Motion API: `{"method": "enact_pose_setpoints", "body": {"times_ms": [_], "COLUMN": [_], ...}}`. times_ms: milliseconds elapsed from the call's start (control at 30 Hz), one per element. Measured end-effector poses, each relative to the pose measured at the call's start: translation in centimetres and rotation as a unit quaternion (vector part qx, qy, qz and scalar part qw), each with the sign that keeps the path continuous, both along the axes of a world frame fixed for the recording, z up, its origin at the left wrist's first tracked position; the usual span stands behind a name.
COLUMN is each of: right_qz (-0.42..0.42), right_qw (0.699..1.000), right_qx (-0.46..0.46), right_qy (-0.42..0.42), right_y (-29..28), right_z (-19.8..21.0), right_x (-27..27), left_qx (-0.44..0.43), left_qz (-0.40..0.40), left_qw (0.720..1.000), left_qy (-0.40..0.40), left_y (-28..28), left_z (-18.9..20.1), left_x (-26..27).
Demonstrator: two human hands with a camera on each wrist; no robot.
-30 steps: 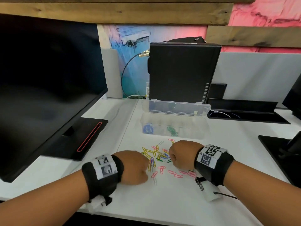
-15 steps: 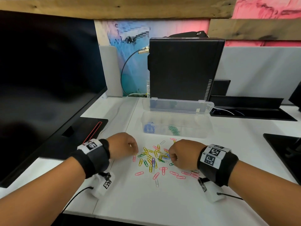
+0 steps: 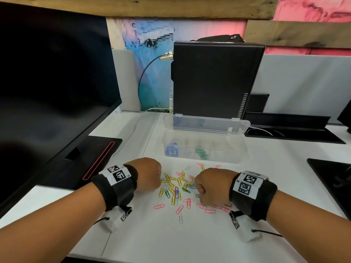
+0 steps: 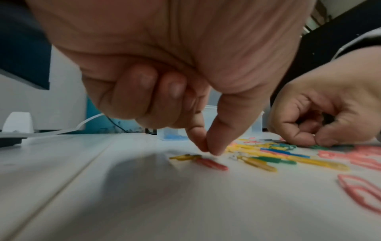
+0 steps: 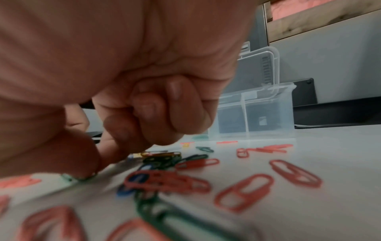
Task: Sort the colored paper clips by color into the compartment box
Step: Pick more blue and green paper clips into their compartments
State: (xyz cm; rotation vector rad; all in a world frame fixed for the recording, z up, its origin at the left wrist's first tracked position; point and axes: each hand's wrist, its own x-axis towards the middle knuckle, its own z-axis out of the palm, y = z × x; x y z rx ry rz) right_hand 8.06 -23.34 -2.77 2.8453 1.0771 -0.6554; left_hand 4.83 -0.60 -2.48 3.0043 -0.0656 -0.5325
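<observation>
Picking from the pile of coloured wire paper clips (image 3: 178,188) on the white bench (image 3: 171,242), both hands pinch: the left hand (image 3: 150,174) nips something I cannot make out, the right hand (image 3: 208,186) a green clip (image 5: 71,177); next, lift each to its colour's slot in the clear plastic compartment box (image 3: 224,149)

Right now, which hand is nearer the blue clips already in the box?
Left. The left hand sits just in front of the blue clips, slightly left of them; the right hand is farther off, in front and to their right.

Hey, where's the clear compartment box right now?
In the head view the compartment box sits open on the white desk, just beyond the loose paper clips and in front of the black computer tower.
</observation>
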Motion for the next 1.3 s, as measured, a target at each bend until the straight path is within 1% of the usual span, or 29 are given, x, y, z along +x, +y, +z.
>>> {"method": "enact_pose_setpoints", "body": {"times_ms": [67, 100, 167, 200, 267, 300, 333, 367, 400, 433, 500, 533, 600, 667, 733, 800, 867, 933, 967, 1067, 1167, 1200, 1233, 1267, 1300], "right_qz": [-0.011, -0.027, -0.065, -0.075, -0.089, -0.099, -0.107, -0.110, -0.109, -0.110, -0.120, -0.127, -0.131, -0.126, -0.132, -0.133, -0.123, -0.117, -0.115, -0.107, -0.078, -0.065, -0.053, -0.046, -0.041], "right_qw": [0.999, 0.997, 0.990, 0.987, 0.981, 0.979, 0.978, 0.977, 0.978, 0.978, 0.976, 0.974, 0.966, 0.955, 0.938, 0.933, 0.953, 0.976, 0.982, 0.988, 0.992, 0.993, 0.994, 0.994, 0.995], "right_qx": [0.026, 0.053, 0.101, 0.114, 0.118, 0.111, 0.103, 0.092, 0.086, 0.087, 0.124, 0.149, 0.195, 0.241, 0.287, 0.301, 0.251, 0.162, 0.128, 0.088, 0.069, 0.063, 0.057, 0.056, 0.057], "right_qy": [-0.032, -0.049, -0.075, -0.088, -0.123, -0.138, -0.150, -0.156, -0.158, -0.156, -0.133, -0.117, -0.104, -0.122, -0.140, -0.145, -0.115, -0.082, -0.075, -0.070, -0.078, -0.079, -0.079, -0.077, -0.073], "right_y": [-0.3, -0.5, -0.8, -0.7, -0.3, 0.0, 0.3, 0.6, 0.8, 1.0, 1.1, 0.9, 0.0, -1.4, -3.2, -5.2, -7.0, -8.5, -9.0, -9.8, -9.0, -8.4, -7.7, -6.9, -6.2], "right_z": [1.1, 1.9, 3.1, 3.7, 4.4, 4.6, 4.6, 4.4, 4.1, 3.9, 3.6, 3.6, 3.8, 4.0, 4.1, 3.8, 3.1, 2.0, 1.4, 0.1, -0.5, -0.5, -0.5, -0.4, -0.2], "right_x": [0.9, 1.8, 4.2, 5.5, 7.7, 8.6, 9.5, 10.3, 11.0, 11.4, 11.7, 11.7, 11.4, 10.7, 9.4, 7.4, 5.4, 4.0, 3.5, 3.0, 3.1, 3.1, 3.3, 3.5, 3.6], "left_qx": [-0.066, -0.121, -0.243, -0.274, -0.264, -0.262, -0.273, -0.308, -0.363, -0.424, -0.523, -0.555, -0.600, -0.625, -0.631, -0.625, -0.622, -0.632, -0.635, -0.619, -0.636, -0.634, -0.618, -0.585, -0.527], "left_qz": [0.024, 0.041, 0.085, 0.103, 0.117, 0.119, 0.121, 0.134, 0.159, 0.192, 0.239, 0.252, 0.268, 0.270, 0.263, 0.252, 0.246, 0.250, 0.256, 0.273, 0.260, 0.246, 0.223, 0.186, 0.133], "left_qw": [0.997, 0.992, 0.965, 0.953, 0.949, 0.949, 0.946, 0.937, 0.916, 0.885, 0.818, 0.792, 0.753, 0.732, 0.730, 0.739, 0.744, 0.734, 0.729, 0.736, 0.724, 0.731, 0.753, 0.789, 0.839], "left_qy": [-0.015, -0.023, -0.050, -0.075, -0.126, -0.132, -0.122, -0.097, -0.068, -0.037, 0.014, 0.026, 0.030, 0.022, 0.012, 0.000, -0.005, -0.003, -0.004, 0.019, 0.056, 0.050, 0.031, 0.003, -0.027], "left_y": [0.8, 1.1, 1.4, 1.4, 1.1, 0.9, 0.6, 0.2, -0.1, -0.4, -1.0, -1.3, -1.9, -2.7, -4.0, -5.8, -7.6, -8.9, -9.4, -10.0, -9.8, -9.5, -9.3, -9.2, -9.1], "left_z": [0.3, 0.4, 0.7, 0.8, 1.1, 1.3, 1.6, 1.7, 1.9, 2.0, 2.1, 2.2, 2.4, 2.7, 3.3, 3.9, 4.4, 4.6, 4.6, 4.7, 5.5, 5.8, 6.1, 6.2, 6.2], "left_x": [0.4, 0.7, 1.1, 1.2, 1.4, 1.5, 1.6, 1.7, 1.8, 1.9, 2.0, 2.2, 3.0, 4.3, 5.8, 7.2, 8.8, 10.2, 10.9, 11.9, 11.1, 10.4, 9.7, 8.8, 7.7]}}
